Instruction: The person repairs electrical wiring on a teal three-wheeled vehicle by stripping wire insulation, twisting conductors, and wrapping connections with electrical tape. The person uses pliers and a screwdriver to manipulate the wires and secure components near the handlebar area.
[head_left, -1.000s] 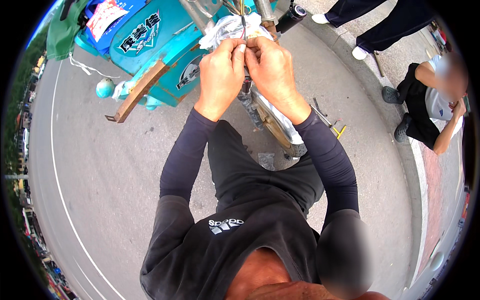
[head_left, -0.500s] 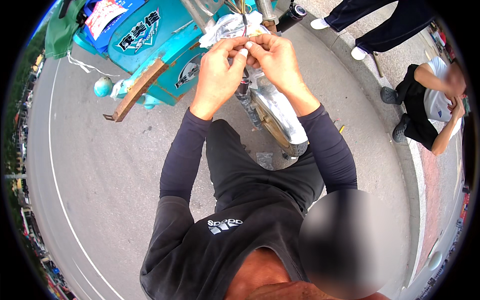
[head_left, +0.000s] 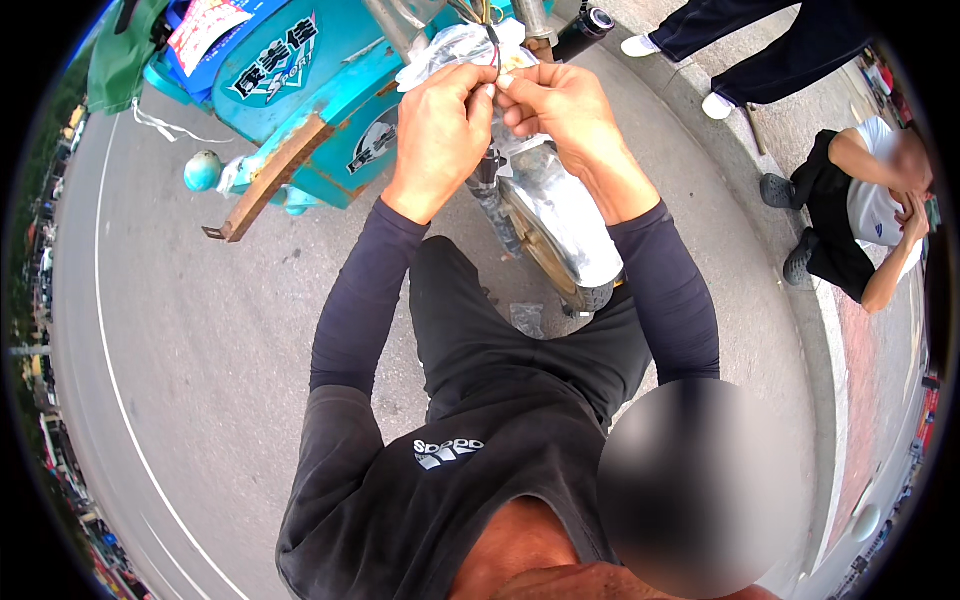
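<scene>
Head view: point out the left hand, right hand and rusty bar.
Left hand [head_left: 437, 132], head view: back of hand.
Right hand [head_left: 577, 115], head view: back of hand.
Rusty bar [head_left: 277, 178], head view: middle stretch.

Far left, teal panel [head_left: 335, 65]: big black characters with smaller Latin lettering below, in a pale triangular emblem [head_left: 273, 62]. Lower teal panel [head_left: 335, 175]: second emblem [head_left: 372, 148], similar black characters, partly covered. Near, black shirt [head_left: 390, 510]: pale Latin logo [head_left: 448, 453] over slanted bars, upside down. Far-left red-and-white print [head_left: 207, 33] on blue bag [head_left: 258, 22]: too small.
</scene>
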